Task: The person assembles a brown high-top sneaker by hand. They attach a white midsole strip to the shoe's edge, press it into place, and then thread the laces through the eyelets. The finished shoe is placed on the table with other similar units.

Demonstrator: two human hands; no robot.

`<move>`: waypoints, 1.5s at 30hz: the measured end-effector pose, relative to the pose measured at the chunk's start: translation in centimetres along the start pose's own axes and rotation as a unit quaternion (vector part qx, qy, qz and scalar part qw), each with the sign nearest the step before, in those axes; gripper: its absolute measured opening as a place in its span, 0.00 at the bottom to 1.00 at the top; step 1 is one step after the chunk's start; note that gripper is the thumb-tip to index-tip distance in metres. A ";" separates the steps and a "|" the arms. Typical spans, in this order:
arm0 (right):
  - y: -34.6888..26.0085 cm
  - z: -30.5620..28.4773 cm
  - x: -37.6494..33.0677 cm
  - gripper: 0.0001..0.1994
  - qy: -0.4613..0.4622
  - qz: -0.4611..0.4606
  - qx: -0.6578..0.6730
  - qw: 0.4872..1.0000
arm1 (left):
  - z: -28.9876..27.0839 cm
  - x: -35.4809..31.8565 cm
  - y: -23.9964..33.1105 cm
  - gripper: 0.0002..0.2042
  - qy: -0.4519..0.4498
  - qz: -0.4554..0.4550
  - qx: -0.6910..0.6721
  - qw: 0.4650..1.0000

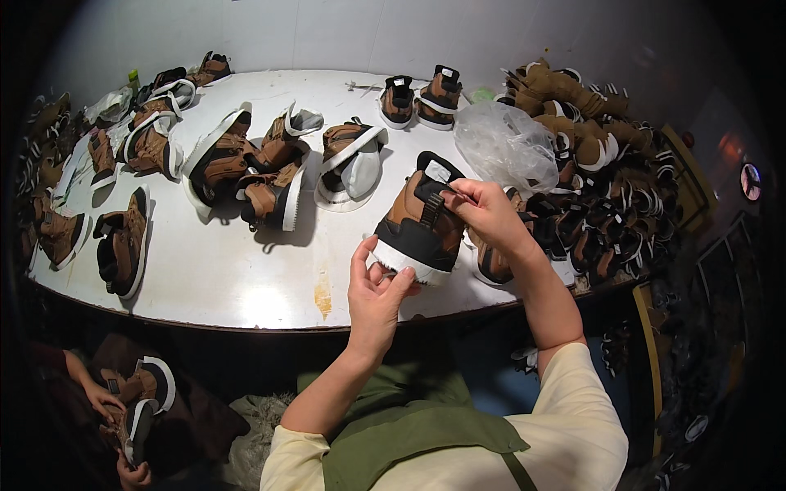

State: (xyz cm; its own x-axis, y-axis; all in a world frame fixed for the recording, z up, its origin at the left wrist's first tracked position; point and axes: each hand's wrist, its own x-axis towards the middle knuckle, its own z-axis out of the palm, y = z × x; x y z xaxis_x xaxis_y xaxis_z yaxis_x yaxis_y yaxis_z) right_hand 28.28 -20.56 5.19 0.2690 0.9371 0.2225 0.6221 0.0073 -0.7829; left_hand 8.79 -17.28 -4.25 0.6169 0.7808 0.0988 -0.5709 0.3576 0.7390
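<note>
Brown shoe (419,221) with black trim and white sole held up just above the near edge of the white table (246,278), a little right of centre, toe pointing toward 7 o'clock and heel tab toward 1 o'clock. Left hand (375,299) at 6 o'clock of the shoe, fingers (360,250) and thumb closed on the white sole at the toe end. Right hand (485,211) at 3 o'clock of the shoe, fingers pinched on the black strap near the tongue.

Clear crumpled plastic bag (503,147) lying at 1 o'clock of the held shoe, just beyond the right hand. Large heap of brown shoes (598,164) piled from 1 to 4 o'clock, spilling over the right end of the table. Pair of upright shoes (419,100) at 12 o'clock near the far edge. Cluster of brown shoes with white soles (270,164) at 10 o'clock, several tipped on their sides. More scattered shoes (123,237) at 9 o'clock along the left end. Yellowish stain (323,296) on the table at 8 o'clock of the shoe, near the front edge.

At 8 o'clock, below the table, another person's hands (106,401) on a brown shoe (139,393), well apart from the held shoe.
</note>
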 end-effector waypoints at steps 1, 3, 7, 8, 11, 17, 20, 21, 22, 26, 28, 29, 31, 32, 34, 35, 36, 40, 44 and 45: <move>0.1 -0.2 0.2 0.14 -0.002 -0.008 -0.004 1.000 | 0.1 0.0 0.0 0.33 -0.002 -0.001 -0.005 1.000; 0.2 -0.4 0.5 0.15 -0.006 -0.017 0.015 1.000 | 0.1 0.1 -0.1 0.34 -0.008 0.000 -0.006 1.000; -0.5 -0.6 0.6 0.13 -0.020 -0.005 0.078 0.997 | 0.4 0.0 -0.1 0.35 -0.022 0.014 -0.009 1.000; -0.7 -0.7 0.4 0.12 -0.024 0.002 0.085 0.996 | 0.5 -0.1 -0.2 0.34 -0.021 0.022 -0.003 1.000; 0.4 -0.9 0.6 0.13 -0.020 -0.004 0.110 0.994 | 0.6 -0.3 -0.5 0.31 -0.017 0.052 0.024 0.998; 1.3 -0.8 1.0 0.15 0.014 -0.013 0.084 0.996 | 0.0 -0.5 -1.2 0.18 0.031 0.260 0.295 0.919; 0.6 -0.3 1.2 0.16 0.020 -0.008 0.076 0.997 | 0.2 0.0 -1.0 0.14 0.042 0.379 0.382 0.842; 0.3 0.0 1.2 0.17 0.024 -0.005 0.070 0.997 | 0.1 0.2 -1.1 0.14 0.045 0.398 0.391 0.829; -0.1 0.3 1.2 0.17 0.027 -0.002 0.064 0.998 | -0.1 0.4 -1.5 0.14 0.049 0.416 0.399 0.816; 0.3 0.9 1.9 0.19 0.042 -0.020 0.027 0.999 | -0.3 0.9 -1.3 0.11 0.060 0.419 0.421 0.803; 0.0 1.1 2.1 0.20 0.048 -0.018 -0.018 0.999 | -0.7 1.0 -1.1 0.09 0.062 0.403 0.443 0.798; -0.1 1.3 2.1 0.20 0.051 -0.016 -0.041 0.998 | -0.8 1.0 -1.1 0.08 0.064 0.395 0.454 0.796; -0.2 1.7 2.3 0.21 0.066 -0.017 -0.064 0.996 | -1.0 1.3 -1.0 0.07 0.058 0.384 0.479 0.787; -0.7 1.7 2.4 0.21 0.069 -0.014 -0.091 0.993 | -1.2 1.3 -1.0 0.07 0.056 0.375 0.488 0.786; -0.9 1.7 2.8 0.21 0.070 -0.018 -0.129 0.989 | -1.3 1.3 -0.9 0.07 0.045 0.362 0.487 0.794; -0.7 1.6 2.9 0.21 0.069 -0.022 -0.143 0.987 | -1.3 1.0 -0.9 0.07 0.035 0.356 0.475 0.804; -0.5 1.5 3.1 0.22 0.069 -0.026 -0.156 0.985 | -1.2 0.7 -0.9 0.07 0.026 0.351 0.463 0.813; -0.6 1.6 3.7 0.22 0.046 0.009 -0.117 0.992 | -1.5 -1.0 -0.8 0.06 -0.068 0.291 0.422 0.856; -0.3 1.1 4.4 0.21 0.029 0.006 -0.109 0.994 | -2.4 -2.6 -0.8 0.07 -0.355 0.269 0.439 0.781; -0.3 1.0 4.5 0.21 0.028 0.009 -0.107 0.994 | -2.6 -3.0 -1.3 0.07 -0.412 0.240 0.437 0.762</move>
State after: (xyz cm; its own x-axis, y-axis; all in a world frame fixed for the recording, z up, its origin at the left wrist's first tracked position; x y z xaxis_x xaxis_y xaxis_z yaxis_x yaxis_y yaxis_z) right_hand 28.58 -15.95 5.83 0.3177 0.9158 0.2457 0.7572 -0.0890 -0.6471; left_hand 6.26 -18.80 -7.23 0.7871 -0.0023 0.6168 -0.4813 -0.6276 0.6119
